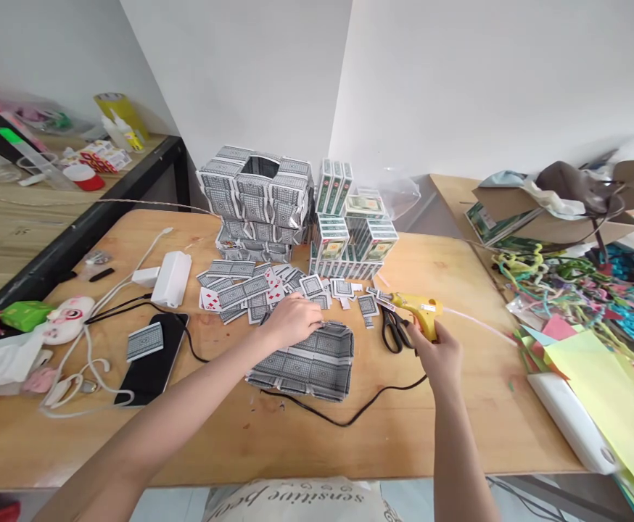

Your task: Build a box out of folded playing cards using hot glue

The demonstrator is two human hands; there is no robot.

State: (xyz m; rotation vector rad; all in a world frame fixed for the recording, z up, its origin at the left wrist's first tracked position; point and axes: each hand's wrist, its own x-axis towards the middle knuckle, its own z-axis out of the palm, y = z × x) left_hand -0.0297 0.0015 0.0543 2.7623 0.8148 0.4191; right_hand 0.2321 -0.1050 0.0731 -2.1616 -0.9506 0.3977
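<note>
An open tray made of grey-patterned playing cards (309, 362) lies in front of me on the table. At its far rim is my left hand (294, 320), fingers curled together; whether they pinch the rim or a small piece is hidden. My right hand (441, 355) is closed around the handle of a yellow hot glue gun (423, 308), its nozzle pointing left. Black-handled scissors (394, 330) lie just beneath the gun. Beyond the tray, loose playing cards (244, 290) are strewn face up and face down, with a few cut card pieces (368, 304) nearer the gun.
Behind stands a larger card-built structure (257, 192) beside stacked card boxes (350, 232). On the left are a phone (154, 362), a white adapter (172, 279) and cables. Coloured paper (594, 384) and pipe cleaners (545, 283) crowd the right. A black cord (344, 423) runs before the tray.
</note>
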